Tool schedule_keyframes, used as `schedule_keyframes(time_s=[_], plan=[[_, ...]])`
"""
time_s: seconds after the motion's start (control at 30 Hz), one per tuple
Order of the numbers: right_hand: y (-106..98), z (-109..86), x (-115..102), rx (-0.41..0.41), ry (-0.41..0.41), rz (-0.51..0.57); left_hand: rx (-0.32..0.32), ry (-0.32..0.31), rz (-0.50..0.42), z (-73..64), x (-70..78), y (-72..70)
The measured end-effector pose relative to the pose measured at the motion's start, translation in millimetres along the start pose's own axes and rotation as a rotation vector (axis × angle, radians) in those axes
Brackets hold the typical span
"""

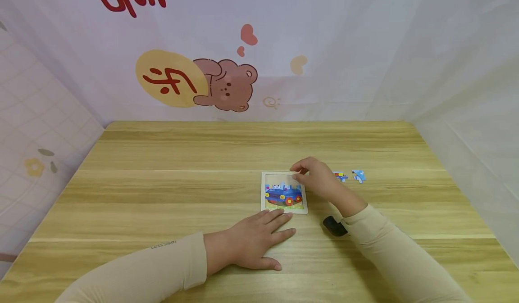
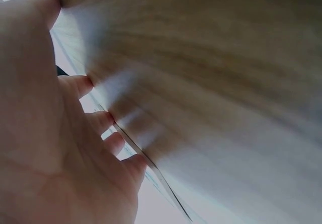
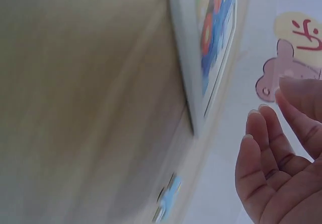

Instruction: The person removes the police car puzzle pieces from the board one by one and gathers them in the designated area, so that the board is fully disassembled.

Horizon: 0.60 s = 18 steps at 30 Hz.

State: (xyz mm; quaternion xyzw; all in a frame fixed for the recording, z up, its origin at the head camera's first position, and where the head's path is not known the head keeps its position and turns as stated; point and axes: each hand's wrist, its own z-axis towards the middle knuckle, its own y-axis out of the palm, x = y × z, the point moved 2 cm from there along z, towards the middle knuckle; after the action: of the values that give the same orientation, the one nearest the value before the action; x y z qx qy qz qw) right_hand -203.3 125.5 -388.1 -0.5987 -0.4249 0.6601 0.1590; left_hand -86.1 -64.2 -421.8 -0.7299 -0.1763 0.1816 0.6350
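Observation:
A square jigsaw puzzle point(image 1: 284, 197) in a white frame lies flat on the table, showing a blue cartoon truck with red wheels; a bare tan strip of backing shows along its top. My left hand point(image 1: 259, 240) rests palm down, fingers spread, with some fingertips at the frame's near edge. Over the frame's upper right corner hovers my right hand point(image 1: 320, 179), its thumb and forefinger slightly apart and no piece visible between them. Beyond that hand lie a blue puzzle piece point(image 1: 358, 175) and a multicoloured piece point(image 1: 340, 176), the latter partly hidden by the hand.
The wood-grain table point(image 1: 162, 177) stretches to both sides. Behind it hangs a pale curtain point(image 1: 344, 46) printed with a bear and hearts. A black device point(image 1: 334, 226) sits at my right wrist.

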Motion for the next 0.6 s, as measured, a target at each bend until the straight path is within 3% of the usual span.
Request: schedule_keyframes(time_s=[0.4, 0.6], plan=[[19, 1.8, -23, -0.113, -0.045, -0.046, 0.016, 0.004, 0.026, -0.1, 0.0, -0.1], [31, 6.2, -28, -0.159, -0.020, -0.090, 0.039, 0.008, 0.048, -0.2, 0.7, 0.9]])
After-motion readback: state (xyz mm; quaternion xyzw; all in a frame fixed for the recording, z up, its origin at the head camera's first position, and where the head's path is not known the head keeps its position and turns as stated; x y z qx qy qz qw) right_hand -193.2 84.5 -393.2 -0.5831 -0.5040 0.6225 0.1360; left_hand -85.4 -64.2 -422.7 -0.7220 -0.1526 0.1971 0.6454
